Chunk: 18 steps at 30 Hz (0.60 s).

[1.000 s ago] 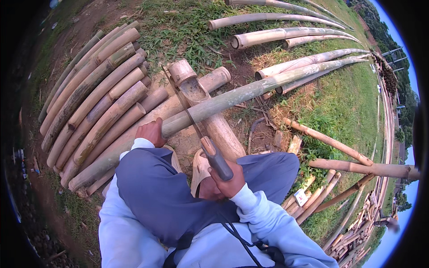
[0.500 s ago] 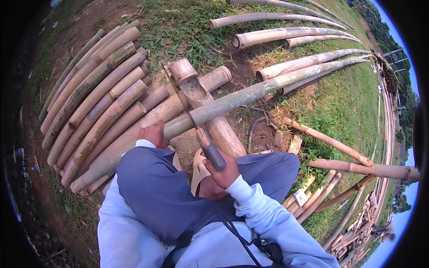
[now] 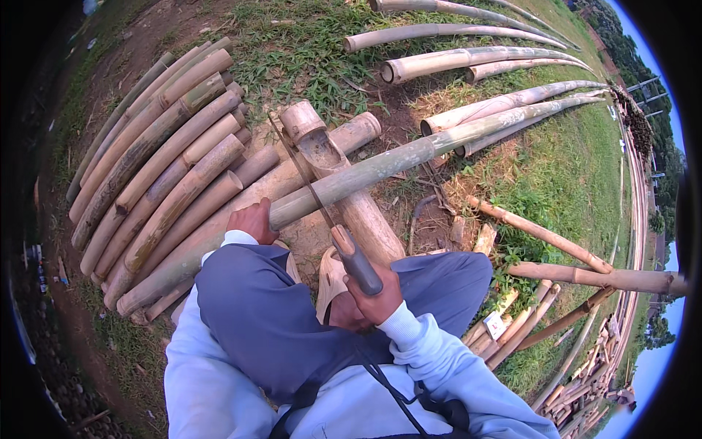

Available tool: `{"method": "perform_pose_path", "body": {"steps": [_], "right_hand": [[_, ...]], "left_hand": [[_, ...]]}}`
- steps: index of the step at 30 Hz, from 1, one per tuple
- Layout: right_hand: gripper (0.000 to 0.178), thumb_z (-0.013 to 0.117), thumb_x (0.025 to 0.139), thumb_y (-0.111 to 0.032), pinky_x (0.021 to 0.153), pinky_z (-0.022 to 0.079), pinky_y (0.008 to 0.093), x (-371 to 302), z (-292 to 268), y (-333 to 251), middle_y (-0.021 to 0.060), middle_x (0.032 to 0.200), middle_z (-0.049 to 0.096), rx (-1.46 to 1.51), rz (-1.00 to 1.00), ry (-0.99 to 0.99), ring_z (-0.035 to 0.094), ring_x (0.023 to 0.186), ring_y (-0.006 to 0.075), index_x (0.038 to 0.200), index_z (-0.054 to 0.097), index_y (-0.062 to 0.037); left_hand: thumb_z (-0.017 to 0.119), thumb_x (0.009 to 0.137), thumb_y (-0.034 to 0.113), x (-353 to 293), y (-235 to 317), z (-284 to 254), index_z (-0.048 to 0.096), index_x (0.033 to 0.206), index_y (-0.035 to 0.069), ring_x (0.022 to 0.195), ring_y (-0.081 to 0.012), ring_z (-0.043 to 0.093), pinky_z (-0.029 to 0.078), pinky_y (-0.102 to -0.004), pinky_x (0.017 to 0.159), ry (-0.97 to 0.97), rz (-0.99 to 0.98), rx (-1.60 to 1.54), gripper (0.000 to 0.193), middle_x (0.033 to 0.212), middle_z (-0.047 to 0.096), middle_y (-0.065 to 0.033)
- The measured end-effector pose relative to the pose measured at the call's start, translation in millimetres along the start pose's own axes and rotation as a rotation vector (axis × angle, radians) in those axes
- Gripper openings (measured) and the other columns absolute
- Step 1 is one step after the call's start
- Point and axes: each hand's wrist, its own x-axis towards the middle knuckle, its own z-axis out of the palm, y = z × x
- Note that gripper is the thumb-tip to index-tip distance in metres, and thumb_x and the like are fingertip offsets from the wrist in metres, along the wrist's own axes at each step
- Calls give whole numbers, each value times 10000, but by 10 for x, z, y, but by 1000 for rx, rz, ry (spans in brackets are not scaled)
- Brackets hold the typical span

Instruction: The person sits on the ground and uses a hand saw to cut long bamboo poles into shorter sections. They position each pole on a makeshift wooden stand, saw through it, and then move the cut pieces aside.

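Observation:
A long greenish bamboo pole [image 3: 395,162] reaches from far right to its near end beside my left hand [image 3: 252,222]. That hand is closed at the pole's end, its fingers partly hidden. My right hand [image 3: 376,294] is wrapped round the dark grip of a handsaw [image 3: 356,265]. The saw's thin blade slants up and left across the pole, a short way right of its end. Under the pole lies a pale, thick bamboo log [image 3: 371,227] with a notch cut in its upper part. Another long log [image 3: 289,175] crosses beneath.
Several cut bamboo lengths [image 3: 157,150] are stacked on the left. Longer poles [image 3: 475,55] lie on the grass at the far right. A bamboo frame [image 3: 585,276] stands to my right, with shorter pieces [image 3: 521,322] beneath it. My bent legs [image 3: 278,314] are close to the saw.
My right hand has drawn the saw slightly back toward me and to the right, and the blade has slid along with it. My left hand has stayed at the pole's end.

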Motion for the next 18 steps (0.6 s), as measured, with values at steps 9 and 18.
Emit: {"method": "perform_pose_path", "body": {"steps": [9,18], "right_hand": [[250,713,865,-39,677,528,331,-355,-370,24,138,786,698,-37,13,-69,693,711,201,1115,718,-28],[272,741,852,-53,698,543,328,-959,-591,-176,145,816,724,-62,76,-90,747,764,236,1122,712,-30]], "left_hand": [[814,739,275,-28,-22,63,563,1155,17,979,-421,721,571,-499,877,-16,-16,-31,550,1043,727,-249],[794,764,260,-82,-122,101,569,1136,16,984,-404,723,572,-500,866,7,13,-10,499,1053,724,-240]]}}
